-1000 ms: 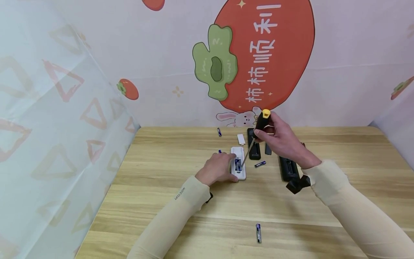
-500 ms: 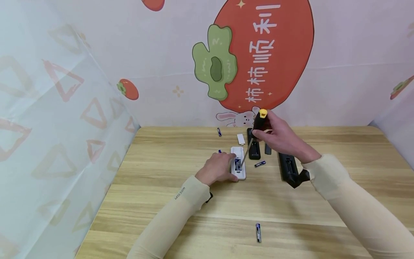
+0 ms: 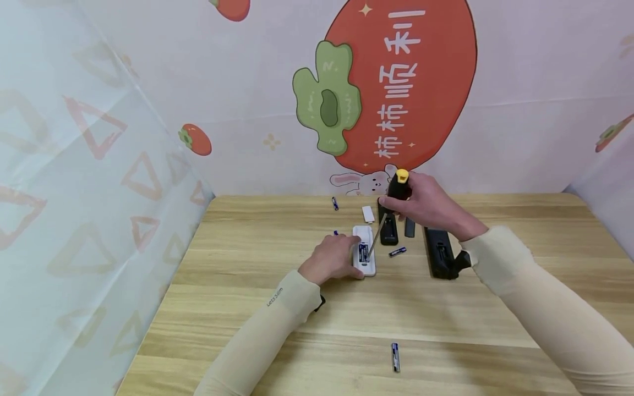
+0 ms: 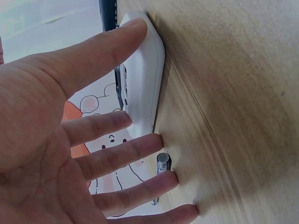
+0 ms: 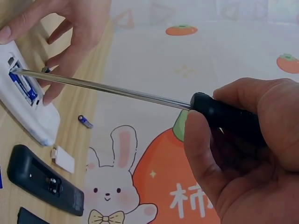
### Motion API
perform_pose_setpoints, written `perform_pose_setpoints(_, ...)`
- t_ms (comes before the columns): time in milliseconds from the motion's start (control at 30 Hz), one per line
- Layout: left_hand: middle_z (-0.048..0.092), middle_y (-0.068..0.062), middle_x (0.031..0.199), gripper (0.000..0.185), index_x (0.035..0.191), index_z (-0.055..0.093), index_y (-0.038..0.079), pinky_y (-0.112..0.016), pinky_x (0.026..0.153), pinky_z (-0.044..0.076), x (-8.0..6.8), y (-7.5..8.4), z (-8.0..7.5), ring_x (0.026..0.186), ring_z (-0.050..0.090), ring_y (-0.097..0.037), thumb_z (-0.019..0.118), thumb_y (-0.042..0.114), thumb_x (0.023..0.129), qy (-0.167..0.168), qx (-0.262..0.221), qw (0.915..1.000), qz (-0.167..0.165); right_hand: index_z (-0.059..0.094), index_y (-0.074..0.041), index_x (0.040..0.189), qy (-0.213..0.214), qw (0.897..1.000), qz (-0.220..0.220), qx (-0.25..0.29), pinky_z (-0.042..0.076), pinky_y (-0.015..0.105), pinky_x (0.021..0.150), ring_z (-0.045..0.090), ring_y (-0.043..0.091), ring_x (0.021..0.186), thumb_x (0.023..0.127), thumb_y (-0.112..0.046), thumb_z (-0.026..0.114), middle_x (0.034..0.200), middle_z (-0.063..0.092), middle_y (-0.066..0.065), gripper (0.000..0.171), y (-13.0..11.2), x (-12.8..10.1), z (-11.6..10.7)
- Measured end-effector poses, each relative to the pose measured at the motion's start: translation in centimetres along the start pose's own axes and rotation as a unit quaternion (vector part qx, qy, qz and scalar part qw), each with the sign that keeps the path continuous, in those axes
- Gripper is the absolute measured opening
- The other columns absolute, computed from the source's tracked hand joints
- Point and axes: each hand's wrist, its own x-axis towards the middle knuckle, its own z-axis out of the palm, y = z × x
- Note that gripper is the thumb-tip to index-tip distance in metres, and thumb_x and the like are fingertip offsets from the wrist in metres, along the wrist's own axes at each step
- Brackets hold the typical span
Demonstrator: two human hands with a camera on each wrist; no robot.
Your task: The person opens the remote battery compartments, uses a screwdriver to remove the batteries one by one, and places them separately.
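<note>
A white remote control [image 3: 365,268] lies back-up on the wooden table, its battery compartment uncovered, with blue batteries [image 5: 22,87] inside. My left hand [image 3: 333,257] steadies it from the left, the thumb on its near end and the index finger on its side; the other fingers are spread straight in the left wrist view. My right hand [image 3: 428,206] grips the black handle of a screwdriver [image 5: 107,91], which has a yellow end. Its metal shaft slants down to the compartment, the tip at one end of a battery.
Behind and right of the white remote lie a black remote [image 3: 389,234], a white cover [image 3: 368,214] and a dark cover [image 3: 410,227]. A larger black remote [image 3: 438,250] lies under the right forearm. Loose batteries lie around, one near the front [image 3: 395,357].
My right hand and the screwdriver handle have shifted a little left, while the tip stays at the battery compartment. The left hand and the white remote have not visibly moved.
</note>
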Motion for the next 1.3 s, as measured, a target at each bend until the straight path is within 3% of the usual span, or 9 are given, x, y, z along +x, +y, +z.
perform_pose_setpoints(267, 0.065, -0.005, 0.128, 0.084, 0.145, 0.056, 0.014, -0.039, 0.093, 0.051, 0.0, 0.0, 0.0, 0.104, 0.059, -0.022, 0.089, 0.048, 0.075, -0.001, 0.004, 1.0000, 0.003, 0.055, 0.000, 0.118, -0.022, 1.000, 0.004, 0.011, 0.058, 0.035, 0.066, 0.068, 0.023, 0.072, 0.097, -0.019, 0.072, 0.093, 0.068, 0.014, 0.033, -0.1, 0.3, -0.3)
perform_pose_setpoints(533, 0.064, -0.006, 0.132, 0.084, 0.145, 0.057, 0.015, -0.040, 0.096, 0.050, -0.1, 0.0, 0.0, 0.107, 0.058, -0.023, 0.089, 0.047, 0.075, -0.002, -0.003, 1.0000, -0.002, 0.048, -0.005, 0.141, -0.043, 0.998, 0.020, 0.032, 0.059, 0.035, 0.068, 0.069, 0.027, 0.072, 0.097, -0.016, 0.071, 0.106, 0.067, 0.018, 0.051, 0.0, 1.5, -0.5)
perform_pose_setpoints(900, 0.063, -0.006, 0.131, 0.083, 0.145, 0.056, 0.015, -0.040, 0.093, 0.050, 0.0, 0.0, 0.0, 0.105, 0.057, -0.024, 0.090, 0.045, 0.075, -0.003, -0.011, 0.9999, -0.004, 0.051, 0.001, 0.125, -0.066, 0.995, 0.047, 0.050, 0.060, 0.035, 0.072, 0.070, 0.026, 0.077, 0.097, -0.019, 0.071, 0.105, 0.064, 0.021, 0.040, 0.0, 2.4, -0.7)
perform_pose_setpoints(1300, 0.063, -0.006, 0.131, 0.082, 0.145, 0.057, 0.015, -0.040, 0.096, 0.048, 0.0, 0.0, -0.1, 0.105, 0.057, -0.023, 0.090, 0.045, 0.075, -0.006, -0.009, 0.9999, -0.001, 0.050, -0.002, 0.127, -0.059, 0.995, 0.047, 0.061, 0.060, 0.039, 0.072, 0.069, 0.027, 0.077, 0.096, -0.015, 0.072, 0.105, 0.063, 0.020, 0.040, 0.0, 2.9, -0.4)
